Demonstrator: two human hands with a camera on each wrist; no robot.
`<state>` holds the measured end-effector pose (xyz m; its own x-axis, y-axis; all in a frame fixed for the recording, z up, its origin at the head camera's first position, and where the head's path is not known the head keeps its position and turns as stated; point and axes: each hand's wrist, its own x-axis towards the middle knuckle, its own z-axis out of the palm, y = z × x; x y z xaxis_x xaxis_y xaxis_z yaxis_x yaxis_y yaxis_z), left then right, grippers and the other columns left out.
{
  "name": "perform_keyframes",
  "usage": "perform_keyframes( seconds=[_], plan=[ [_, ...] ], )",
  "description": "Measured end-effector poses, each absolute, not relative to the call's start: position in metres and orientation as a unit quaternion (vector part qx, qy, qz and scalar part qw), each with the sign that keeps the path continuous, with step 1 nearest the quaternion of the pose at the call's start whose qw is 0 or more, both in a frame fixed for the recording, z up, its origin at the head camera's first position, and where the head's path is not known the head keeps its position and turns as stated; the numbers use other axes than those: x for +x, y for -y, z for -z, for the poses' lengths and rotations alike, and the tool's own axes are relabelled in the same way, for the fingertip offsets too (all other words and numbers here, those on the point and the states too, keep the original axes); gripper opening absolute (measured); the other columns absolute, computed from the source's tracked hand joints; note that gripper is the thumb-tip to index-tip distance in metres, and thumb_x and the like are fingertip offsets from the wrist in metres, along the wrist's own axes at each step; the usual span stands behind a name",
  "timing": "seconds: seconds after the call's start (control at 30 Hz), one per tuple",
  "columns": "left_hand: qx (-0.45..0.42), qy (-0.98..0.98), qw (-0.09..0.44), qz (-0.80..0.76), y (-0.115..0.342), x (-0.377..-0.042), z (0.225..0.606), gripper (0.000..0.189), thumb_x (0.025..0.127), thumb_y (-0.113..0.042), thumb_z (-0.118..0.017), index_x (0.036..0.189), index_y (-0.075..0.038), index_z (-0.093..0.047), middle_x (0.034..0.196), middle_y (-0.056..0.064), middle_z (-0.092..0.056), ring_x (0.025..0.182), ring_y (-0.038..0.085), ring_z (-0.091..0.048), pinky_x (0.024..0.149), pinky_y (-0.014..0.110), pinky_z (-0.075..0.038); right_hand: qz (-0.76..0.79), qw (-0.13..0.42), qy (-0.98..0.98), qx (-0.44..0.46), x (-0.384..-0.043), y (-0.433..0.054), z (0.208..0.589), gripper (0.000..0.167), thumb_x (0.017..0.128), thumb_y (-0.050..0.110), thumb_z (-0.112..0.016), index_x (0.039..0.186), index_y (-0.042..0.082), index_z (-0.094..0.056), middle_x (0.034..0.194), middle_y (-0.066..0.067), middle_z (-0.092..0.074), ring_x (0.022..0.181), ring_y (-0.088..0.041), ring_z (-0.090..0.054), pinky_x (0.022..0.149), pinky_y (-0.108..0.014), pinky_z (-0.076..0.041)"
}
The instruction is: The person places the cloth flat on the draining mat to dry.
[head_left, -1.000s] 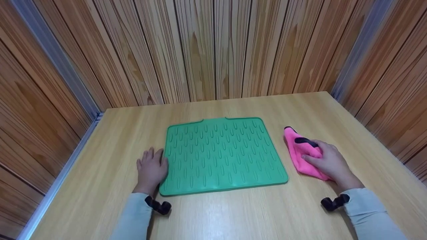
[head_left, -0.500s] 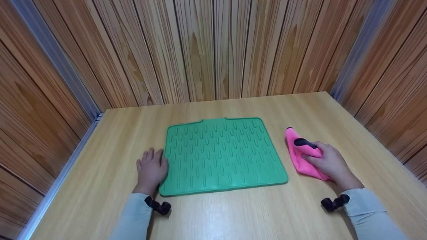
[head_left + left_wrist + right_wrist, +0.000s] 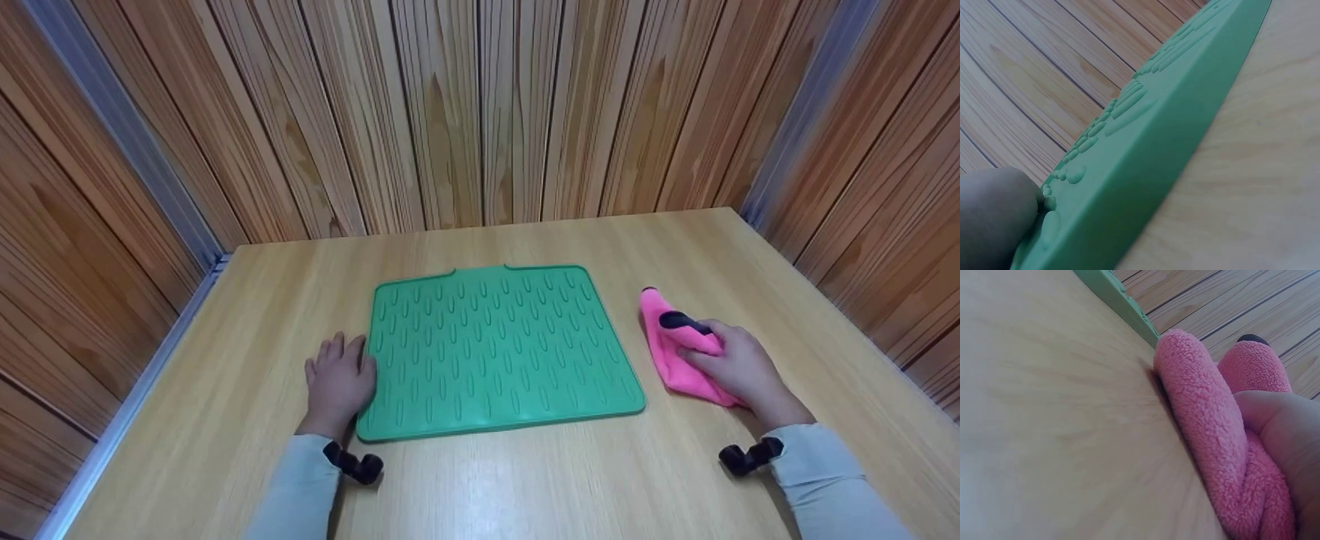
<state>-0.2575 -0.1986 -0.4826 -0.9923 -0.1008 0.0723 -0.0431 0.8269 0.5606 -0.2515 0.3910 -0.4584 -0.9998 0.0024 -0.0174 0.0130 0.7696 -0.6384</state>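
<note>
Plank walls [image 3: 465, 112] back the table [image 3: 510, 484]; right of the green mat [image 3: 499, 352], the right hand [image 3: 744, 367] grips a pink cloth [image 3: 670, 366], fingers partly hidden; the left hand [image 3: 339, 384], fingers slightly apart, touches the mat

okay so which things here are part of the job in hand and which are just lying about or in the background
In the job, it seems:
- pink cloth, held in the right grip
- green ridged mat, left grip at its left edge

Just surroundings:
- wood-grain table
- wood-plank walls
- black wrist cameras
</note>
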Motion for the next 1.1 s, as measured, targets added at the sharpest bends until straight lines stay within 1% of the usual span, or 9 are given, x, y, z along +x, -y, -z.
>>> perform_keyframes(
  seconds=[0.27,0.43,0.53,0.77,0.93,1.1],
  plan=[
    [0.035,0.956,0.045,0.288,0.198,-0.258,0.48,0.058,0.116,-0.027,-0.043,0.167,0.0,-0.048,0.181,0.036,-0.028,0.172,0.059,-0.017,0.137,0.081,-0.007,0.347,0.01,-0.938,0.004,-0.25,-0.392,0.458,0.07,0.108,0.05,-0.074,0.157,0.003,-0.059,0.14,-0.028,-0.068,0.12,-0.038,-0.059,0.093,-0.038,-0.044],
    [0.038,0.957,0.039,0.284,0.198,-0.259,0.48,0.059,0.116,-0.028,-0.043,0.168,0.0,-0.046,0.182,0.035,-0.026,0.172,0.058,-0.016,0.137,0.08,-0.006,0.359,0.026,-0.933,0.011,-0.249,-0.392,0.453,0.074,0.107,0.054,-0.073,0.159,0.004,-0.057,0.138,-0.026,-0.067,0.115,-0.033,-0.06,0.084,-0.03,-0.047],
    [0.036,0.957,0.04,0.285,0.198,-0.259,0.48,0.059,0.116,-0.027,-0.043,0.168,0.0,-0.046,0.182,0.035,-0.026,0.172,0.058,-0.016,0.137,0.081,-0.006,0.363,0.032,-0.931,0.015,-0.249,-0.393,0.448,0.075,0.107,0.055,-0.073,0.16,0.005,-0.055,0.138,-0.025,-0.067,0.114,-0.031,-0.061,0.081,-0.025,-0.049],
    [0.034,0.956,0.048,0.287,0.198,-0.258,0.483,0.058,0.115,-0.026,-0.045,0.166,0.002,-0.048,0.181,0.036,-0.028,0.171,0.059,-0.018,0.136,0.081,-0.009,0.36,0.029,-0.932,0.021,-0.25,-0.39,0.438,0.077,0.107,0.053,-0.074,0.161,0.003,-0.052,0.137,-0.025,-0.066,0.116,-0.032,-0.061,0.086,-0.026,-0.049],
    [0.036,0.957,0.041,0.285,0.198,-0.258,0.483,0.059,0.116,-0.026,-0.043,0.167,0.002,-0.047,0.182,0.036,-0.026,0.172,0.059,-0.016,0.137,0.081,-0.007,0.366,0.039,-0.93,0.025,-0.251,-0.388,0.431,0.083,0.106,0.059,-0.074,0.164,0.005,-0.05,0.141,-0.024,-0.065,0.12,-0.032,-0.061,0.089,-0.027,-0.049],
    [0.037,0.958,0.04,0.281,0.198,-0.258,0.482,0.059,0.116,-0.027,-0.043,0.168,0.001,-0.046,0.182,0.035,-0.027,0.172,0.058,-0.017,0.137,0.081,-0.008,0.367,0.044,-0.929,0.021,-0.251,-0.386,0.428,0.082,0.106,0.06,-0.072,0.163,0.006,-0.05,0.138,-0.023,-0.065,0.118,-0.031,-0.061,0.087,-0.026,-0.051]
  ],
)
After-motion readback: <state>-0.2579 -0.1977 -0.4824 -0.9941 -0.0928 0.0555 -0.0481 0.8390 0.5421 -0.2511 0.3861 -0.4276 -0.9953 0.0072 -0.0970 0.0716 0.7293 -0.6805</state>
